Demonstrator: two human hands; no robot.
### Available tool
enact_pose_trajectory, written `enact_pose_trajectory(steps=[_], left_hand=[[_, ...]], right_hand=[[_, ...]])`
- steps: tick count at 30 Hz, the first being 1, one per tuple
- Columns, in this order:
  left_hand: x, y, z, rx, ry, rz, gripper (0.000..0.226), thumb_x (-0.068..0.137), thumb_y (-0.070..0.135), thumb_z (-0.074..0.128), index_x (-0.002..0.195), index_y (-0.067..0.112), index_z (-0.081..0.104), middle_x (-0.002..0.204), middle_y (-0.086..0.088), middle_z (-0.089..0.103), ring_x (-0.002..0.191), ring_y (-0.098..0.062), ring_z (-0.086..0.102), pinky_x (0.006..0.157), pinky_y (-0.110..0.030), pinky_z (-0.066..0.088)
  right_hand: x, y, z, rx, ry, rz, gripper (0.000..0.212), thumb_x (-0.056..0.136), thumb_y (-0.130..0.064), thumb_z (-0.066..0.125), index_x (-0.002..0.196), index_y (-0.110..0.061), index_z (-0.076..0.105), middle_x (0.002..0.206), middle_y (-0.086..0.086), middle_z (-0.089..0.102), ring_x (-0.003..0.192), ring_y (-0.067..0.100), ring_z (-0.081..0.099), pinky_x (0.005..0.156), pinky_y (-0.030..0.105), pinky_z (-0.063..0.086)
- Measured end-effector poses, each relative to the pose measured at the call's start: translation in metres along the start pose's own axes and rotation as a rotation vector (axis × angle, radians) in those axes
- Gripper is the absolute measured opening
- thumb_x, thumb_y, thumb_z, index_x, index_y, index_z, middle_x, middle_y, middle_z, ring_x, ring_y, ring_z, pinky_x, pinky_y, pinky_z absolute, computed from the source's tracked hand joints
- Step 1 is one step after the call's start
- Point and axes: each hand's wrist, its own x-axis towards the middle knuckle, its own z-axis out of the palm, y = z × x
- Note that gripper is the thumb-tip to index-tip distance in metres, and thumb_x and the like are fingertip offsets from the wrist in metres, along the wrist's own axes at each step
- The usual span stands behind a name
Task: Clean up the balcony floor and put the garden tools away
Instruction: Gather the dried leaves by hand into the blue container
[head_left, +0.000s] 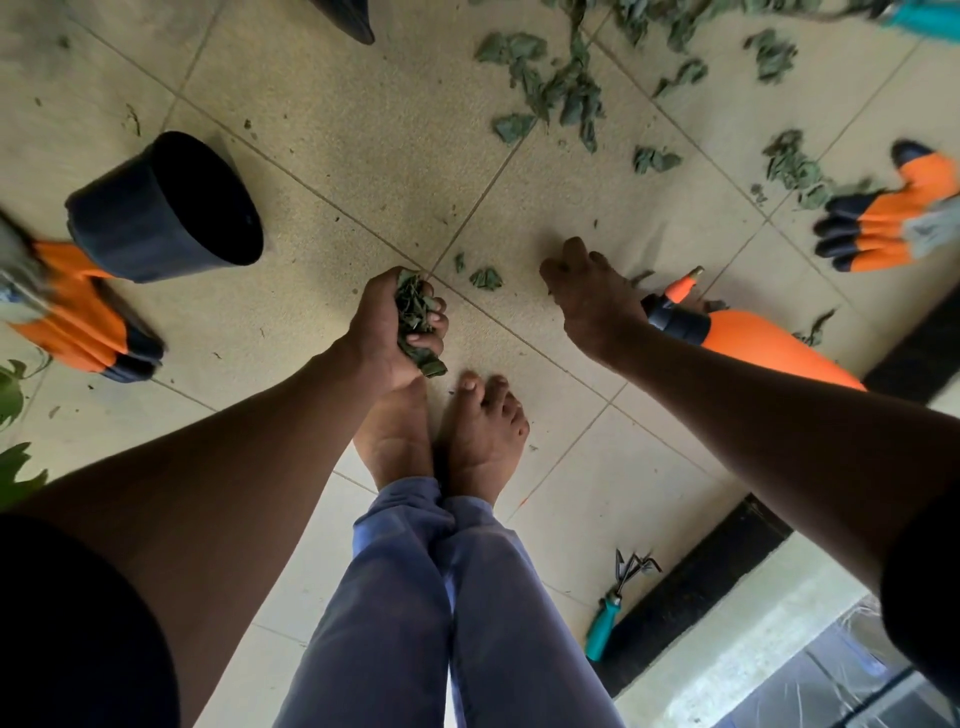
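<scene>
My left hand (392, 325) grips a bunch of green leaf cuttings (415, 319) just above my bare feet. My right hand (587, 291) reaches down to the tiled floor, fingers bent with the tips at the tiles; whether it holds anything is hidden. Two small leaves (485, 278) lie between my hands. Many more loose leaves (561, 88) are scattered over the far tiles. An orange spray bottle (763, 345) lies on its side right behind my right wrist. A teal-handled hand rake (610, 613) lies near the black skirting.
A black plastic pot (166, 208) lies tipped over at left. Orange-and-black garden gloves lie at the left edge (88, 322) and at the right edge (883, 218). A teal tool handle (924, 15) shows at the top right. A second black pot (348, 18) is at the top.
</scene>
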Motion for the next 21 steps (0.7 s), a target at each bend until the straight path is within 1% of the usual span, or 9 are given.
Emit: enact_pose_trajectory(steps=[2,4,6,8,10,13,15,18,21], left_hand=[[0.000,0.000,0.000,-0.005,-0.005,-0.003,0.028,0.096,0.028,0.044,0.070,0.020,0.051,0.067,0.002,0.048,0.052,-0.009,0.044,0.036,-0.015,0.022],[0.001,0.001,0.000,-0.010,0.007,-0.013,0.029,0.096,0.029,0.044,0.069,0.019,0.051,0.067,0.002,0.049,0.052,-0.008,0.045,0.036,-0.015,0.023],[0.002,0.000,0.000,-0.006,0.029,-0.019,0.031,0.097,0.030,0.043,0.069,0.019,0.051,0.067,0.002,0.049,0.051,-0.008,0.045,0.036,-0.015,0.023],[0.004,-0.003,0.002,-0.006,0.038,-0.010,0.031,0.097,0.030,0.043,0.070,0.018,0.052,0.066,0.002,0.050,0.051,-0.009,0.046,0.036,-0.015,0.023],[0.004,-0.003,0.004,-0.005,0.019,0.013,0.030,0.097,0.030,0.045,0.073,0.018,0.056,0.065,0.002,0.052,0.050,-0.009,0.046,0.038,-0.016,0.024],[0.001,0.001,0.005,0.033,-0.031,0.078,0.027,0.092,0.027,0.050,0.074,0.016,0.068,0.076,-0.004,0.061,0.065,-0.017,0.059,0.057,-0.025,0.041],[-0.002,0.003,0.004,0.025,-0.032,0.075,0.030,0.089,0.026,0.052,0.071,0.014,0.073,0.080,-0.007,0.069,0.080,-0.023,0.069,0.073,-0.031,0.051],[-0.004,0.007,0.001,-0.059,-0.031,0.051,0.031,0.091,0.029,0.051,0.069,0.016,0.069,0.073,-0.003,0.067,0.076,-0.022,0.069,0.072,-0.029,0.051],[-0.004,0.011,-0.004,-0.063,-0.052,0.076,0.031,0.093,0.029,0.049,0.068,0.018,0.064,0.069,-0.003,0.064,0.068,-0.020,0.067,0.068,-0.028,0.051]], right_hand=[[0.005,-0.003,0.000,0.150,0.041,0.005,0.029,0.081,0.013,0.066,0.104,-0.004,0.060,0.114,0.019,0.053,0.088,0.034,0.062,0.066,0.035,0.055],[0.010,-0.015,-0.005,0.333,0.148,0.063,0.019,0.081,0.011,0.064,0.093,-0.004,0.066,0.104,0.017,0.058,0.080,0.031,0.064,0.063,0.032,0.053],[0.016,-0.038,-0.017,0.530,0.276,0.085,0.021,0.078,0.012,0.064,0.085,-0.007,0.070,0.094,0.010,0.062,0.072,0.020,0.061,0.058,0.028,0.053],[0.018,-0.067,-0.034,0.731,0.361,0.054,0.023,0.075,0.012,0.065,0.081,-0.010,0.073,0.087,0.003,0.065,0.073,0.012,0.062,0.062,0.026,0.055],[0.017,-0.095,-0.047,0.843,0.383,0.010,0.024,0.074,0.008,0.065,0.080,-0.013,0.073,0.084,-0.002,0.066,0.077,0.009,0.063,0.067,0.026,0.054],[0.010,-0.124,-0.053,0.801,0.364,-0.040,0.025,0.072,0.003,0.064,0.081,-0.019,0.074,0.084,-0.007,0.064,0.077,0.006,0.060,0.066,0.019,0.048],[0.006,-0.135,-0.048,0.673,0.373,-0.034,0.025,0.075,0.001,0.064,0.081,-0.020,0.075,0.083,-0.005,0.066,0.080,0.012,0.061,0.062,0.024,0.049],[0.006,-0.145,-0.043,0.473,0.432,-0.063,0.018,0.078,-0.003,0.061,0.078,-0.015,0.075,0.076,0.001,0.068,0.084,0.026,0.059,0.061,0.034,0.049],[0.006,-0.147,-0.044,0.413,0.418,-0.170,0.020,0.073,-0.011,0.055,0.077,-0.013,0.074,0.071,0.002,0.067,0.080,0.027,0.060,0.066,0.036,0.050]])
